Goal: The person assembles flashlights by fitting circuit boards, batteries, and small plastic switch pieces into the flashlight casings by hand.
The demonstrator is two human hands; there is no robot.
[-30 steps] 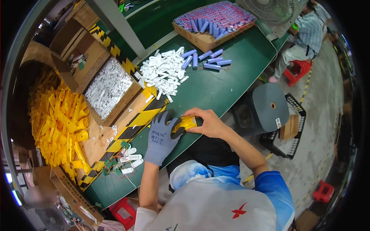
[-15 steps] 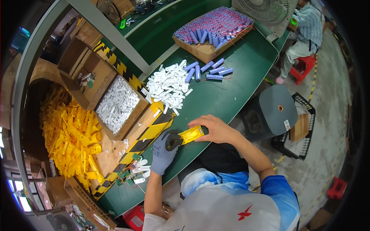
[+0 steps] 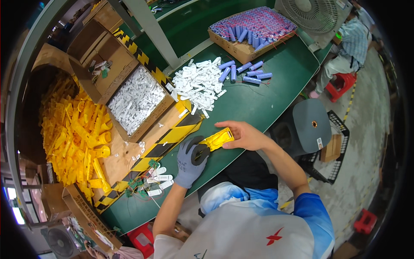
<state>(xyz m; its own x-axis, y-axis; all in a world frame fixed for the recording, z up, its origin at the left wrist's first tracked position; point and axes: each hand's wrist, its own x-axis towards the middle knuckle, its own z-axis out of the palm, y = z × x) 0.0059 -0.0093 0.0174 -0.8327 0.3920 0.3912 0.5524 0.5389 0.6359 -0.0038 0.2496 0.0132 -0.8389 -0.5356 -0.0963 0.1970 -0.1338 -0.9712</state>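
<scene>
A yellow plastic housing [image 3: 217, 139] with a hollow, open face is held above the front edge of the green bench. My left hand [image 3: 189, 166], in a grey glove with black fingertips, is closed around its narrower end. At the wider end is my bare right hand [image 3: 246, 135], its thumb on the near side and its fingers on the far side. Part of the housing is hidden under the gloved fingers. Just left of the glove lie white pieces [image 3: 160, 178] and green circuit boards [image 3: 137, 184] with thin wires.
A heap of white strips [image 3: 199, 84] and several purple cylindrical cells [image 3: 253, 80] lie on the green bench [image 3: 276, 97]. Behind them stands a carton of cells [image 3: 237, 52] beside a fan [image 3: 312, 17]. Leftward are a box of white pieces [image 3: 136, 103] and piled yellow housings [image 3: 79, 134].
My view has shifted, so the bench contents appear moved. Both hands still hold the yellow housing, which is tilted slightly more upward at its right end.
</scene>
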